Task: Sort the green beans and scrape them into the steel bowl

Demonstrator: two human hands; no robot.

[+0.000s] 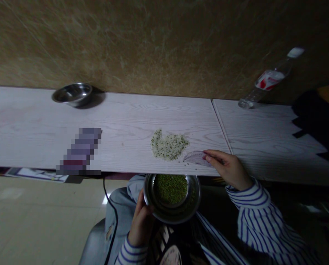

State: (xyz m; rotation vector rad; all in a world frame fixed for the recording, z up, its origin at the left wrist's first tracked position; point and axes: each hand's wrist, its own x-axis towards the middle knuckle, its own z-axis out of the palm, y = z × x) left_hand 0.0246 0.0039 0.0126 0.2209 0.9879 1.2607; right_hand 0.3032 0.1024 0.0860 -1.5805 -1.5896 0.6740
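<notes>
My left hand [142, 217] grips the side of a steel bowl [195, 198] just below the table's front edge. Green beans, like mung beans [172, 187], lie in that bowl. Between the thumb and fingers of my right hand [226, 167] is a clear half-round protractor [196, 157], held low at the tabletop. Left of the protractor spreads a heap of white grains mixed with green beans [169, 145]. A few loose beans are scattered by the protractor's edge. Whether the protractor touches the table I cannot tell.
A second steel bowl [73, 94] stands at the back left of the white table [131, 117]. A pixelated flat object [81, 151] lies at the front left. At the back right are a plastic bottle [269, 79] and a dark item [316, 121]. A cable [115, 217] hangs below.
</notes>
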